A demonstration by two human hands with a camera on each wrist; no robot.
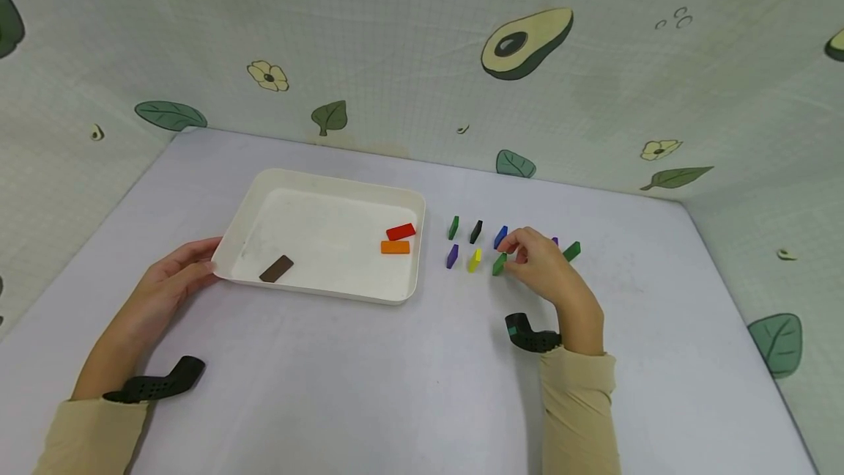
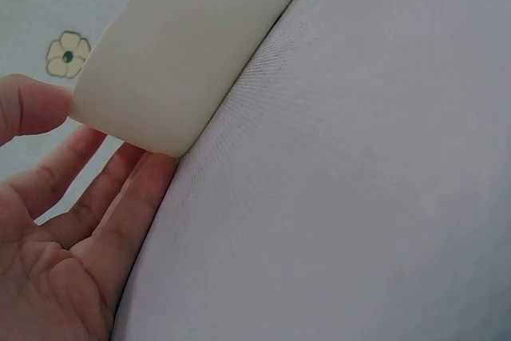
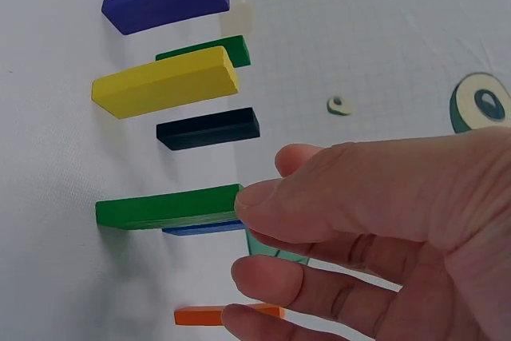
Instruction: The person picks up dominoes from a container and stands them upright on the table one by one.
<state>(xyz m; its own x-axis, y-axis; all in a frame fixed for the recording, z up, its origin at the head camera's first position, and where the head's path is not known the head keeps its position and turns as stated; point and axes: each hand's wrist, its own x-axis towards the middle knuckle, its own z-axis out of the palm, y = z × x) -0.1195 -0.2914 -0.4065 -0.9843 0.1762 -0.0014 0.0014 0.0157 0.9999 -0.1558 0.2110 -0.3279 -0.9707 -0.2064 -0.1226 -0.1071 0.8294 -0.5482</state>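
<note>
My left hand [image 1: 174, 277] holds the near left corner of a white tray [image 1: 330, 292], with the thumb at the rim and the other fingers under the corner. In the tray lie a brown block [image 1: 276, 269], a red block [image 1: 401, 232] and an orange block [image 1: 395, 247]. To the right of the tray, my right hand [image 1: 543, 262] pinches the top of an upright green block [image 3: 168, 209] with thumb and index finger. Close behind it stands a blue block [image 1: 501, 236]. Another orange block [image 3: 200, 316] shows beyond my fingers in the right wrist view.
Left of my right hand stand a yellow block [image 1: 475, 260], a purple block [image 1: 452, 256], a black block [image 1: 476, 232] and another green block [image 1: 453, 227]. Past the hand are a tilted green block [image 1: 572, 251] and a partly hidden purple one [image 1: 556, 241]. A patterned cloth [image 1: 409, 57] hangs behind the table.
</note>
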